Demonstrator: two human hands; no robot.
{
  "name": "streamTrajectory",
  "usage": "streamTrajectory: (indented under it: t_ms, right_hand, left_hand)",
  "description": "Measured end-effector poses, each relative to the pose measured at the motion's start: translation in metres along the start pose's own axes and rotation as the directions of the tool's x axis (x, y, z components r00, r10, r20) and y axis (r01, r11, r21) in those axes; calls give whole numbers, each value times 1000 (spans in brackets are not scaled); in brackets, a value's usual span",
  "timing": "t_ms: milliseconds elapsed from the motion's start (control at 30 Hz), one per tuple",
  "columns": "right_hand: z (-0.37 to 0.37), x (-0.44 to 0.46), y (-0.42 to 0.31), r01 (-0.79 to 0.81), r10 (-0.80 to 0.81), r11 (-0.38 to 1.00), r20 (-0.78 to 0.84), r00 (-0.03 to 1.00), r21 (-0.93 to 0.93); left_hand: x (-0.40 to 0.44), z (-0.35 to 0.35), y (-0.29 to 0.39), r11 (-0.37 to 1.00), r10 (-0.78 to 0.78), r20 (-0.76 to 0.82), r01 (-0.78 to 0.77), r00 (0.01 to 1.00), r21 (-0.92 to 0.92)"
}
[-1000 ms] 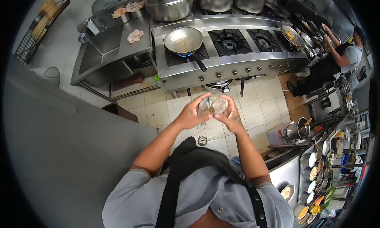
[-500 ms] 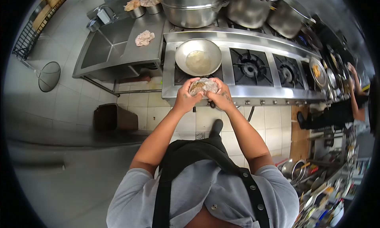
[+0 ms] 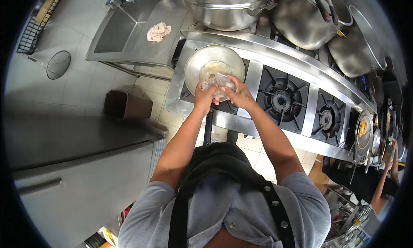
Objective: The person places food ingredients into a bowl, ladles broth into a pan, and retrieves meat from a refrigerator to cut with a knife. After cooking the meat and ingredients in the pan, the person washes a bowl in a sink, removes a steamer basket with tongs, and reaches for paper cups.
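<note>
Clear crumpled plastic bag (image 3: 219, 81) grasped b/w L hand (image 3: 205, 95) & R hand (image 3: 239, 95), approx. equidistant; positioned over near side of round silver metal pan (image 3: 195, 65).

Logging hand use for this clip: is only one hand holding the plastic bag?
No, the left hand and right hand both hold the bag over the pan.

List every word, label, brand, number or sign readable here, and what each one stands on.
No text can be read anywhere in view.
Right hand: dark marks, too small to make out.
Plastic bag: no print legible.
Yellow item, lower left: any print too small and blurred.
</note>
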State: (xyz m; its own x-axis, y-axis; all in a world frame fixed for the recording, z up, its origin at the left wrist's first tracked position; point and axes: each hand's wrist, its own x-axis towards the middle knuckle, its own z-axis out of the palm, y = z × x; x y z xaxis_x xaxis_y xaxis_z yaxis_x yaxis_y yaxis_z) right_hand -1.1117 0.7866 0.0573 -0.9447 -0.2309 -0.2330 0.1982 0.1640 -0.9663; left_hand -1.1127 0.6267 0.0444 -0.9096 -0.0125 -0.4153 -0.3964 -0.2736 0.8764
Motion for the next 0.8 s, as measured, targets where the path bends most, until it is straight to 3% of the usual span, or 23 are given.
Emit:
streamTrajectory:
  t_ms: [200, 267, 400, 500, 600, 633, 667, 767, 800]
  right_hand:
    - [-11, 22, 15, -74, 75, 996, -22, 997, 50]
    - [-10, 35, 36, -84, 77, 992, -79, 994, -98]
    - [-6, 51, 55, 49, -79, 978, -147, 986, -202]
    - [-8, 50, 35, -224, 169, 885, -167, 971, -407]
    - [-21, 94, 114, -5, -37, 527, -29, 999, -850]
    - [-25, 95, 102, 124, -113, 362, 89, 990, -924]
    - [-31, 91, 94, 250, -172, 181, 220, 960, -951]
    - [-45, 104, 98, 451, -334, 21, 419, 844, -892]
    - [-34, 92, 59, 283, -206, 300, 228, 952, -911]
  left_hand:
    - [4, 18, -8, 994, 37, -101, -26, 994, 111]
    - [3, 23, -13, 986, 27, -155, -1, 988, 165]
    - [12, 29, -22, 964, -67, -234, 124, 970, 237]
    - [24, 29, -30, 935, -139, -253, 211, 957, 284]
    - [41, 31, -50, 942, -198, -238, 252, 951, 222]
    - [44, 32, -54, 947, -226, -229, 269, 947, 174]
    - [31, 43, -39, 953, -150, -301, 219, 942, 211]
    - [32, 40, -35, 954, -108, -239, 169, 965, 249]
    - [30, 38, -28, 937, -125, -225, 190, 966, 292]
